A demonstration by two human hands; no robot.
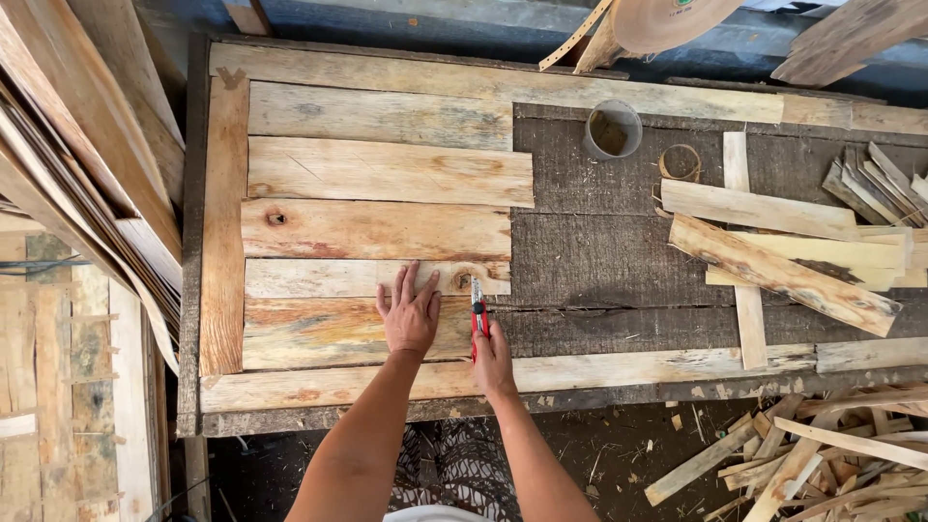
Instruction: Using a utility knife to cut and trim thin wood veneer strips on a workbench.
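Note:
My left hand (410, 311) lies flat with fingers spread on a wooden plank (338, 332), one of several planks laid side by side inside a wooden frame (224, 222). My right hand (493, 360) grips a small red-handled tool (478, 309), its tip pointing away from me at the right end of the planks beside a knot (464, 278). The two hands are close together near the front edge of the workbench.
A round metal can (613, 129) and a coil of wire (681, 162) sit on the dark bench top (590, 242). Loose wood strips (783, 261) pile at the right. Offcuts (802, 454) litter the ground. Boards (77, 164) lean at the left.

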